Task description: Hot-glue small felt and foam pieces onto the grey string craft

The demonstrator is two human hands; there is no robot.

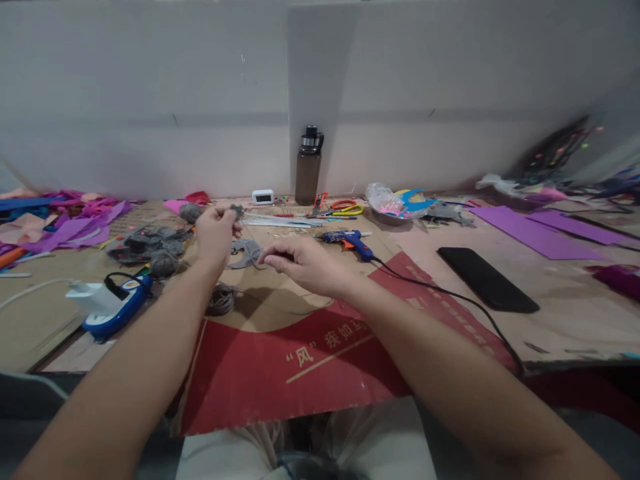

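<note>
My left hand (pixel 215 233) is raised over the cardboard-covered table (pixel 280 300), fingers closed in a pinch on a small grey yarn pompom (pixel 237 211). My right hand (pixel 300 261) hovers lower and to the right, thumb and fingers pinched together, seemingly on a thin grey strand that is too fine to make out. Below the hands lie a grey felt cutout (pixel 246 253) and a coil of grey yarn (pixel 222 298).
A blue glue gun (pixel 350 241) with a black cord lies right of my hands, a black phone (pixel 486 279) beyond it. Grey pompoms (pixel 155 247), purple scraps (pixel 65 220), a blue power strip (pixel 117 307), scissors (pixel 345 208), a bottle (pixel 309 167) and purple sheets (pixel 535 233) surround them.
</note>
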